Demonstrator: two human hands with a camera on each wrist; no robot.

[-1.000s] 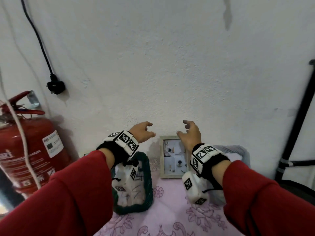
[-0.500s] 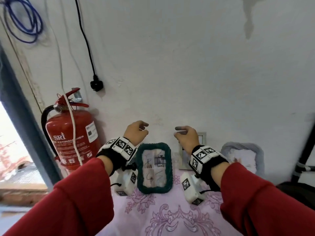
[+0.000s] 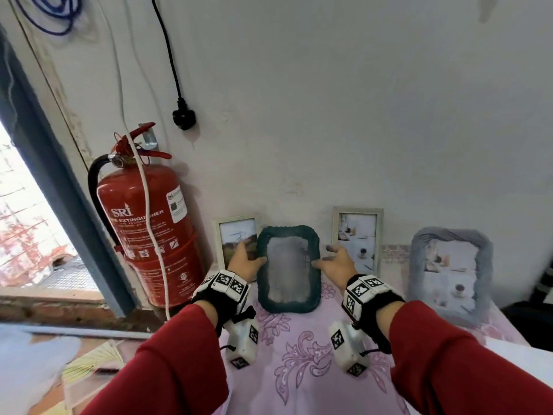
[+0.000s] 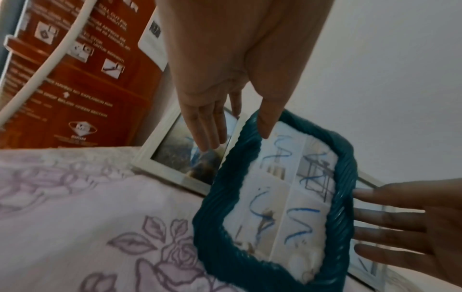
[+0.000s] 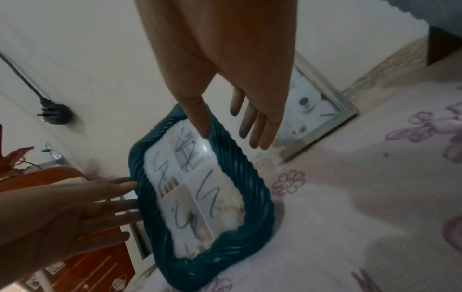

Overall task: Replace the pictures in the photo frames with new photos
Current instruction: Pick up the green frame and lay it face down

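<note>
A dark green rope-pattern photo frame (image 3: 288, 305) stands on the pink flowered cloth and leans back toward the wall. It holds a picture scribbled over in blue (image 4: 280, 197). My left hand (image 3: 247, 260) is at its left edge, thumb tip on the rim (image 4: 212, 207) and fingers straight beside it. My right hand (image 3: 333, 260) is at the right edge, thumb on the rim (image 5: 250, 197), with fingers spread and straight. The wrist views show each other's hand too: right hand (image 4: 400, 227), left hand (image 5: 87, 207).
A white frame (image 3: 236, 235) stands behind left, a silver frame (image 3: 357, 235) behind right and a grey soft frame (image 3: 452, 271) far right, all against the wall. A red fire extinguisher (image 3: 146, 229) stands left of the table. A black plug (image 3: 183, 116) hangs on the wall.
Both hands came down from near the wall, uncurled and now sit on either side of the green frame. The head view has shifted, showing more of the frames.
</note>
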